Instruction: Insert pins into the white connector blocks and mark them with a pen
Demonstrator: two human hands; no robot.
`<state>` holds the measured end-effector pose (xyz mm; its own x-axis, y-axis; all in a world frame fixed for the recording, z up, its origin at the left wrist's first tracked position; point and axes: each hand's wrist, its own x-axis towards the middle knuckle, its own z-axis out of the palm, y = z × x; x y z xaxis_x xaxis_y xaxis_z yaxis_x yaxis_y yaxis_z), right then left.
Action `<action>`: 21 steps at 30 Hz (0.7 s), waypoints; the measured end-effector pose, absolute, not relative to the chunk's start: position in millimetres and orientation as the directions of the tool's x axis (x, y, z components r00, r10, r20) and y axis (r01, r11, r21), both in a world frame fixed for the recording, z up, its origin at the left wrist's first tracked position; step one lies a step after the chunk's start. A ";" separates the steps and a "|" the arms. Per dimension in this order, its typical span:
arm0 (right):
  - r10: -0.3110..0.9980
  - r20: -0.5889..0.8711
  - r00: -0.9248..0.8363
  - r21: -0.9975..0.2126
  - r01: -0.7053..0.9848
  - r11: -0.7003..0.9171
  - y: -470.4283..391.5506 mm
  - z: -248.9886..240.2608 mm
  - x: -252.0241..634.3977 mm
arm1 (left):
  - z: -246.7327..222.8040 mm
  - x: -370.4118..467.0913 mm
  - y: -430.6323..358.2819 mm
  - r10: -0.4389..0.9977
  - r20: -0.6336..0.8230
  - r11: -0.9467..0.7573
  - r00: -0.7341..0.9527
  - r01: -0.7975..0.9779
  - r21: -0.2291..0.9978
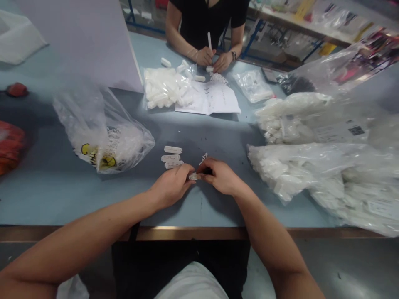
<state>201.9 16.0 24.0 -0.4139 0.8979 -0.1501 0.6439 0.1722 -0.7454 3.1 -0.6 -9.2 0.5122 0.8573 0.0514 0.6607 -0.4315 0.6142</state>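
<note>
"Left hand (174, 182) first: is it open?"

"No, its fingers are closed on one end of a small, pale, oblong piece with rows of dark marks (193, 176), just above the blue-grey tabletop (124, 199)."

"And the right hand (220, 176)?"

"Thumb and fingertips pinch the other end of that piece, so it sits between both hands, near the table's front edge."

"What lies close by?"

"Three flat, white, rounded strips with dark markings (171, 158), in a column just beyond the left hand. Tiny white bits (204, 158) lie just beyond the right fingertips."

"Any bags?"

"To the left, a clear plastic bag with yellow-and-black print (102, 145), white bits inside. To the right, large clear bags of white pieces (289, 166)."

"Who is across the table?"

"A person in a black top (207, 25), holding a slim white pen (210, 40) behind an unfolded white paper sheet (215, 99)."
</note>
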 end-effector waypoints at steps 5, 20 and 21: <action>0.904 -0.148 -0.402 -0.760 0.631 0.156 17.5 21.6 203.2 | -7.2 2.8 1.6 0.852 0.027 -0.434 0.522 0.678 0.594; 0.894 -0.205 -0.399 -0.751 0.649 0.117 17.5 23.6 204.4 | -5.3 3.3 1.7 0.847 0.007 -0.429 0.531 0.675 0.600; 0.895 -0.204 -0.397 -0.745 0.656 0.122 17.4 23.7 203.6 | -5.1 3.5 1.7 0.846 0.004 -0.429 0.532 0.678 0.597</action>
